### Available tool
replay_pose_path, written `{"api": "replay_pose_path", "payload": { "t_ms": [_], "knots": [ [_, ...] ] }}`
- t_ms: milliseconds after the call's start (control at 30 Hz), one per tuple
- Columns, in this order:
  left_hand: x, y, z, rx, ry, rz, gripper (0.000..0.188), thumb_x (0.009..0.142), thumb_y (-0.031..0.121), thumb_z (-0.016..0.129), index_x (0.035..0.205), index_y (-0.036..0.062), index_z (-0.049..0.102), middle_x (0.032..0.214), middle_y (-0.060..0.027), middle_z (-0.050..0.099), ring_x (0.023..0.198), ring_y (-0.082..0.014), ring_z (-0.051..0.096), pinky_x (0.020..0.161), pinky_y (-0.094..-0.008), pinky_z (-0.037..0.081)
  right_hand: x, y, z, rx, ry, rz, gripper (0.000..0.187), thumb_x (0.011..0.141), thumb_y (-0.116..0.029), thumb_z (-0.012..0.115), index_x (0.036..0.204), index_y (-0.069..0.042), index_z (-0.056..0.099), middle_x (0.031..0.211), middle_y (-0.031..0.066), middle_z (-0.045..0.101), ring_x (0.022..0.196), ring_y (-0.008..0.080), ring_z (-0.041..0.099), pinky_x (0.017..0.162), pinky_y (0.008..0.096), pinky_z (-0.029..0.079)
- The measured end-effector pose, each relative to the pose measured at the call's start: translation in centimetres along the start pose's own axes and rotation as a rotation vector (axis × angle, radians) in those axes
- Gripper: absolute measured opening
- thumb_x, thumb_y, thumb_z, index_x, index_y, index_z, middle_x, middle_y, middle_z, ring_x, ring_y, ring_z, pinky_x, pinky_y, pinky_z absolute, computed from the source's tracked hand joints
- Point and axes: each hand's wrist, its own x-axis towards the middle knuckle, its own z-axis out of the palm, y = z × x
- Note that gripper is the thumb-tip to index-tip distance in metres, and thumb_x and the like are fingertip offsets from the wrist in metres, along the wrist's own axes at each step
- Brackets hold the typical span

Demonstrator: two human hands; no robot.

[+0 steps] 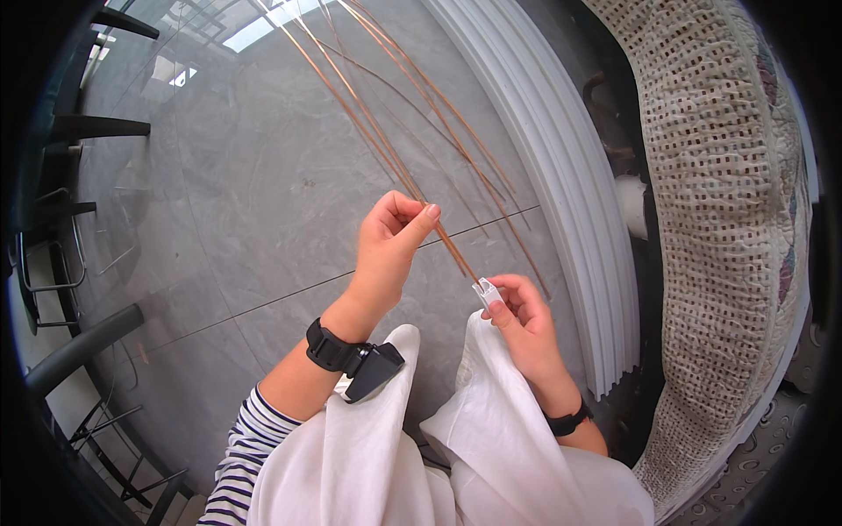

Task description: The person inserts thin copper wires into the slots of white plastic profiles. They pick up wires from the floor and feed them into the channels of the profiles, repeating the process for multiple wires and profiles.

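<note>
My left hand (392, 244) pinches thin copper-brown rods (449, 242) between thumb and fingertips, in front of my knees. Beyond the hand, the long rods run away toward the upper left over the floor. In my right hand (529, 331), the thumb and fingers grip a small white plastic piece (486, 294) with an open, channel-like end. A near rod end meets this piece; whether it sits inside or only touches it, I cannot tell. Another rod end stops just short, to the left. More brown rods (462, 151) lie loose on the floor to the right of the held ones.
Grey tiles (263, 202) cover the floor. Long white ribbed strips (561, 188) lie along the right, beside a seat with a beige woven cover (702, 219). Dark furniture legs (101, 129) and a metal-framed chair (53, 254) stand at the left. White cloth (526, 438) covers my legs.
</note>
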Motion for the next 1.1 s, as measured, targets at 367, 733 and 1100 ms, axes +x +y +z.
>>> {"api": "replay_pose_path", "payload": {
  "t_ms": [367,733,1100],
  "knots": [
    [-0.9,-0.7,0.5,-0.027,-0.060,0.026,0.022,0.090,0.013,0.068,0.081,0.0117,0.048,0.082,0.0029,0.055,0.080,-0.0067,0.052,0.076,-0.0238,0.043,-0.5,0.3,0.1,-0.028,0.038,-0.028,0.026,0.093,-0.018,0.064,0.115,-0.007,0.057,0.090,-0.0033,0.060,0.080,0.0054,0.051,0.070,0.0222,0.036],
    [-3.6,-3.5,1.8,-0.088,-0.150,-0.057,0.022,0.089,0.004,0.068,0.081,0.0085,0.047,0.083,0.0005,0.055,0.082,-0.0091,0.055,0.076,-0.0256,0.046,-0.1,-0.2,0.4,-0.047,0.042,-0.033,0.028,0.093,-0.020,0.065,0.116,-0.007,0.057,0.088,-0.0038,0.059,0.079,0.0055,0.050,0.069,0.0225,0.037],
    [-3.2,-3.3,1.2,-0.047,-0.150,-0.031,0.017,0.088,0.003,0.067,0.082,0.0072,0.052,0.084,-0.0005,0.057,0.081,-0.0097,0.056,0.074,-0.0265,0.046,0.3,-1.0,-0.2,-0.088,-0.017,-0.025,0.034,0.092,-0.022,0.065,0.119,-0.005,0.055,0.091,0.0021,0.062,0.083,0.0100,0.056,0.073,0.0259,0.044]
  ]
}}
